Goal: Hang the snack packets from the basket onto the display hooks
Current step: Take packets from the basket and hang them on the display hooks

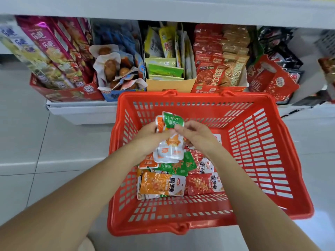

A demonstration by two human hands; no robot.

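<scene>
Over the slotted red plastic basket [262,160], your left hand [150,135] and right hand [196,133] pinch glossy snack packets [171,122]; open room lies toward its right wall.

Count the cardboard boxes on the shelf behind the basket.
4, left to right: red box, blue box, yellow box, red-and-white box. More may be hidden behind the packets far right.

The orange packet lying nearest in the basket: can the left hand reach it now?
Probably yes: the orange packet lies uncovered on top, though the left hand grips a bunch of packets.
</scene>
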